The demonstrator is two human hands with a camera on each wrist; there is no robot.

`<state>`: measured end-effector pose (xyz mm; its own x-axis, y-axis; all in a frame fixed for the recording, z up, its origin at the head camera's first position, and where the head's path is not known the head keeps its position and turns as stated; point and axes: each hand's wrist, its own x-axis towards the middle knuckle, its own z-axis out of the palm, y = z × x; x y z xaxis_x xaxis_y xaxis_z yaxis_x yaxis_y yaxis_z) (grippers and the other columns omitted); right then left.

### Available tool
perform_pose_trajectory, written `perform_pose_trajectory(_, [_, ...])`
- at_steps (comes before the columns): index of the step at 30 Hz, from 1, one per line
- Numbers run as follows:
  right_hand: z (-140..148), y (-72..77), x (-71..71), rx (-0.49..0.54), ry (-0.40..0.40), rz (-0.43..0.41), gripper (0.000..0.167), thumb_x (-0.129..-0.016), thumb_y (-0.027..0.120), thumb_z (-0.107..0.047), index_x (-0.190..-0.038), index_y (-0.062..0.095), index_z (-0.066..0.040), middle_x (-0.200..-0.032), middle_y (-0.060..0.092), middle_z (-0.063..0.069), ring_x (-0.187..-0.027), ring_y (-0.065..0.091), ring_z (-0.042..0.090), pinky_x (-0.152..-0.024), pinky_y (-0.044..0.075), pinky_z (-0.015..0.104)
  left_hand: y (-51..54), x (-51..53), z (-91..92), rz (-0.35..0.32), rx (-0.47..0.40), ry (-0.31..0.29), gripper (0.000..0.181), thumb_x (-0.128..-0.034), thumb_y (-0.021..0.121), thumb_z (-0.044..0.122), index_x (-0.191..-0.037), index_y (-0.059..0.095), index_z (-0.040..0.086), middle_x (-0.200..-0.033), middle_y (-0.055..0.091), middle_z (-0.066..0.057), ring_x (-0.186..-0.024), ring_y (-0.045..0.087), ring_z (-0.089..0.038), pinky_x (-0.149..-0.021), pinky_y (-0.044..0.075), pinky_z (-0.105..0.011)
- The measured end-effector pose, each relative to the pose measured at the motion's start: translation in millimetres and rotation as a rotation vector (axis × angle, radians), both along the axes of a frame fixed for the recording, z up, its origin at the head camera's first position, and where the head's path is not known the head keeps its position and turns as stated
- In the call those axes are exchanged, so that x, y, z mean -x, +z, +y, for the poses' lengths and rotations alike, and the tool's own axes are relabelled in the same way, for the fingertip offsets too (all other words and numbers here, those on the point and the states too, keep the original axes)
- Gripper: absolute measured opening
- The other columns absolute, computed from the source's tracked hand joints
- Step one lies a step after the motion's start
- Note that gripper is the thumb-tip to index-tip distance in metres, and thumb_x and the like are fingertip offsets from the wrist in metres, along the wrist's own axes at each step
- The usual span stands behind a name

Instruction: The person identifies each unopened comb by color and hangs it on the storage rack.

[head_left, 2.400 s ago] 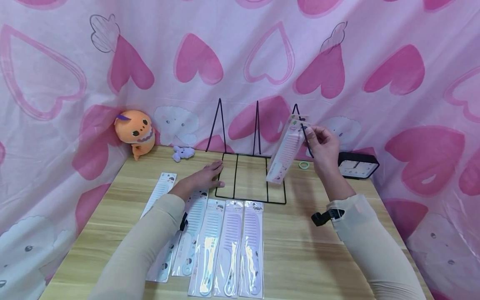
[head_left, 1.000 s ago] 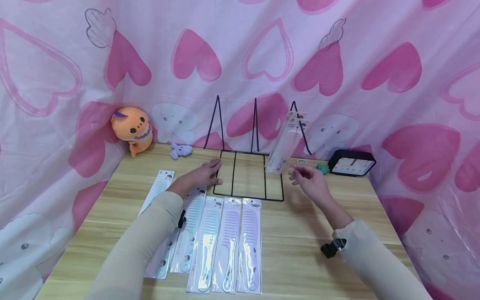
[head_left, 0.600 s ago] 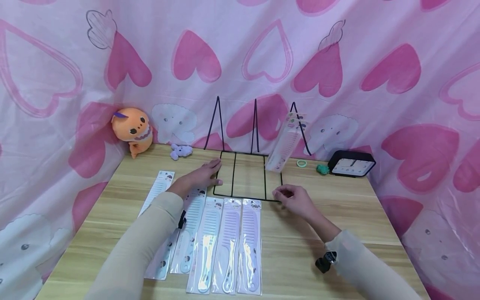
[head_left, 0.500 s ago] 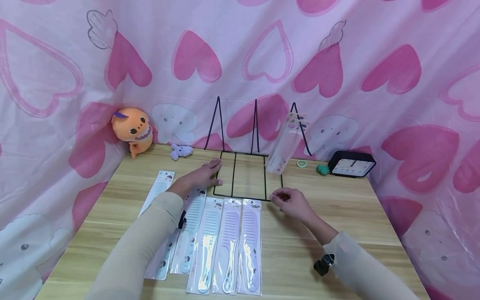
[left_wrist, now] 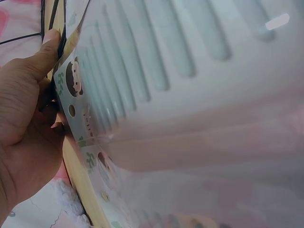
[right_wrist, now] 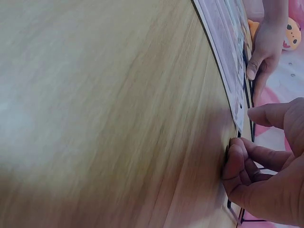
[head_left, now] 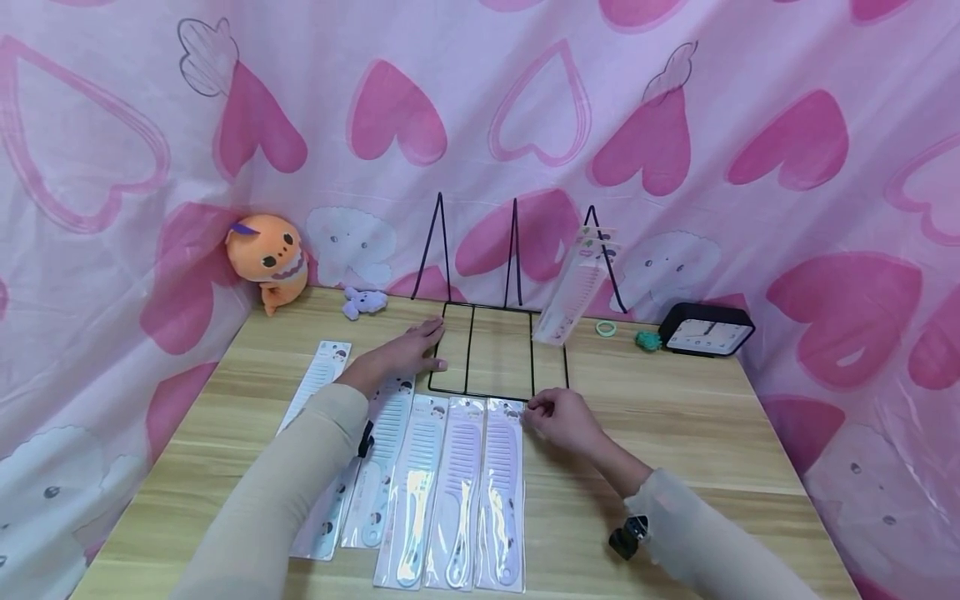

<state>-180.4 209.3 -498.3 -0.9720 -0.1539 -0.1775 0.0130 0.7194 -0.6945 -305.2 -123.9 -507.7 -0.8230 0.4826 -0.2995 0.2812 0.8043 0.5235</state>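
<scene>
Several packaged combs lie side by side on the table, blue-green ones to the left and purple ones to the right. My right hand is at the top right corner of the rightmost purple comb. In the right wrist view a gap shows between its fingertips, with the pack's corner near that gap. My left hand rests at the left side of the black wire rack, fingers extended. Packaged pink combs hang from the rack's right hook. A blue-green comb pack fills much of the left wrist view.
An orange plush toy and a small purple toy stand at the back left. Towards the back right are a pale green ring, a small green object and a black clock. A pink heart-patterned curtain hangs behind.
My right hand has let go of the pink comb pack, now hanging on the right hook, and has come down and left to the purple comb. My left hand stays at the rack.
</scene>
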Motion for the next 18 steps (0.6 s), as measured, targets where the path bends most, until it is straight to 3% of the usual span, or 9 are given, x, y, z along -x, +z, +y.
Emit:
perform_pose_trajectory(12, [-14,0.0,3.0,-0.022,-0.058,-0.019,0.011,-0.098,0.083,-0.011,-0.102,0.075,-0.003,-0.087,0.070,0.005,-0.074,0.063,0.014,-0.058,0.048,0.021,1.0,-0.6,0.5,0.017,0.008,-0.016,0.089,-0.1123,0.063,0.048,-0.178,0.014,0.011,-0.189,-0.001,-0.008,-0.175,0.000,-0.036,-0.143,0.010,-0.054])
perform_pose_trajectory(18, [-17,1.2,3.9,-0.016,-0.077,-0.019,0.011,-0.097,0.084,-0.011,-0.102,0.076,-0.005,-0.089,0.071,0.005,-0.078,0.063,0.015,-0.062,0.050,0.022,0.3,-0.2,0.5,0.027,0.007,-0.025,0.089,-0.1128,0.062,0.047,-0.178,0.015,0.009,-0.189,-0.001,-0.010,-0.175,0.001,-0.038,-0.143,0.010,-0.056])
